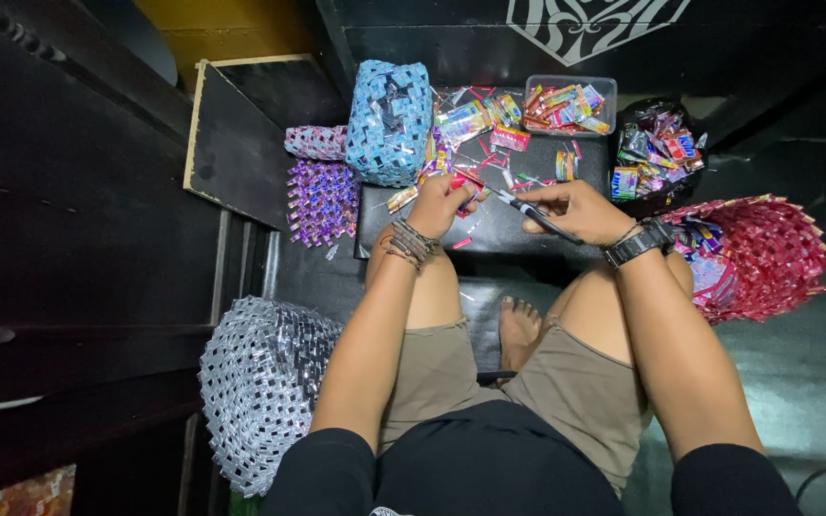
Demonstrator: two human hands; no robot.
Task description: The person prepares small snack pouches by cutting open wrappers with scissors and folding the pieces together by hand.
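Observation:
My left hand [444,203] pinches a small red wrapper strip [470,181] over a low black board [489,227] in front of my knees. My right hand [577,208], with a black watch on its wrist, grips black-handled scissors [539,214] whose blades point left toward that strip. Loose colourful wrappers [478,124] lie scattered on the board beyond both hands. I sit cross-legged, one bare foot [518,327] showing between my thighs.
A woven blue bag [389,122] and a purple woven piece [322,199] lie at the left. A clear tub of wrappers [569,103], a black bag of wrappers [655,153], a red woven basket [765,254] and a silver woven basket [262,384] surround me.

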